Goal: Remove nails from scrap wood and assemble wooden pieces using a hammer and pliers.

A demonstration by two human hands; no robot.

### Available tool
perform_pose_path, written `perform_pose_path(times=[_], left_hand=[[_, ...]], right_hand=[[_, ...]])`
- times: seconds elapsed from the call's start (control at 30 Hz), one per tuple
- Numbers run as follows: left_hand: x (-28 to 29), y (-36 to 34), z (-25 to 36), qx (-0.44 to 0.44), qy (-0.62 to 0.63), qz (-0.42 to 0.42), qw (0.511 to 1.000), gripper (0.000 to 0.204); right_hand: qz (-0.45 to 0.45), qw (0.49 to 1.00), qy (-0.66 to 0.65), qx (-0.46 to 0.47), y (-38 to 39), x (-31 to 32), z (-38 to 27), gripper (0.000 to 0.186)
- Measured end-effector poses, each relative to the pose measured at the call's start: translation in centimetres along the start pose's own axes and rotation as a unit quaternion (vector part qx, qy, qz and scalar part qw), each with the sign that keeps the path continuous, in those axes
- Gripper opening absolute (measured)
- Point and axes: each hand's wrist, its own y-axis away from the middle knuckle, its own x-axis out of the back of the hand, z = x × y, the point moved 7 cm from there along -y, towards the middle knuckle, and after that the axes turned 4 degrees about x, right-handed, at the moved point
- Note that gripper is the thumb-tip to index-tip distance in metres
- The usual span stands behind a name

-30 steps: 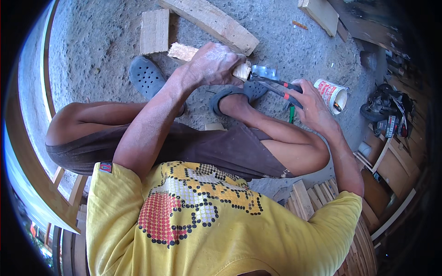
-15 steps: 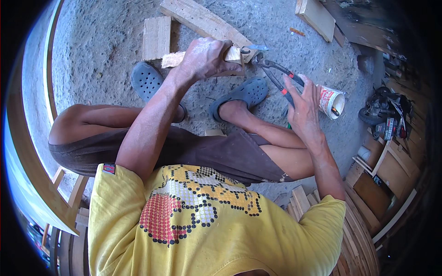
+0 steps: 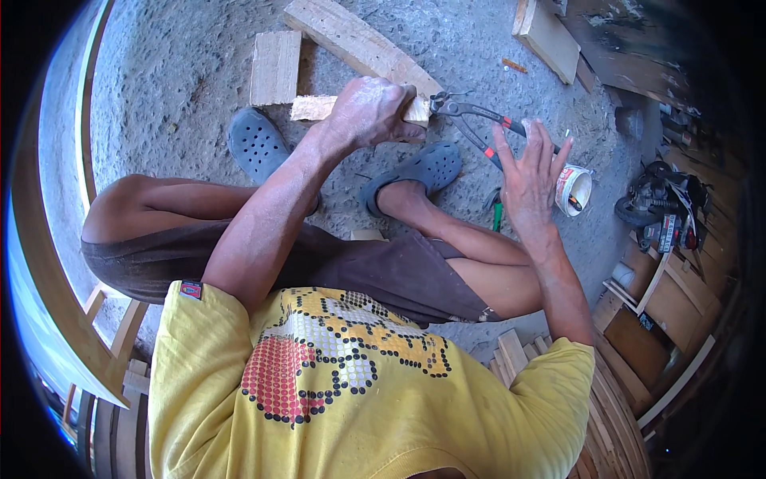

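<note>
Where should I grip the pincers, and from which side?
Probably around both handles, coming from the right: they spread apart toward the right hand, while the head of the pincers points left, at the end of the wood block.

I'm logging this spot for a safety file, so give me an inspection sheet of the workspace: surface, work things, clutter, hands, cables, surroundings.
Surface: rough, pitted grey floor.
Work things: wood block held up; pincers with handles apart, head at the block's end, contact unclear.
Clutter: short board, longer board, white tub, green item.
Hands: left hand closed around the block; right hand at the pincers' handles, fingers spread.
Cables: nothing seen.
Surroundings: motorcycle at right; stacked wood strips at lower right.
</note>
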Motion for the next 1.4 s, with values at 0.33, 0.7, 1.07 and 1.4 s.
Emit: perform_pose_path(times=[0.33, 0.7, 1.07, 1.4], left_hand=[[-0.8, -0.3, 0.6, -0.022, -0.026, -0.038, 0.999, 0.066], [-1.7, 0.2, 1.6, -0.045, -0.04, -0.03, 0.998, 0.062], [1.6, 2.8, -0.8, -0.059, 0.008, 0.035, 0.998, 0.066], [2.6, 2.7, -1.3, -0.033, 0.052, 0.055, 0.997, 0.065]], right_hand=[[-0.099, 0.99, 0.059, 0.077, -2.8, 3.8, 1.1, 0.035], [-0.22, 0.965, -0.132, 0.055, -1.3, 3.7, 1.5, 0.028], [-0.076, 0.845, -0.52, 0.095, -0.7, -8.2, -0.5, 0.011], [-0.108, 0.777, -0.62, 0.013, -0.4, -7.8, -2.8, 0.03]])
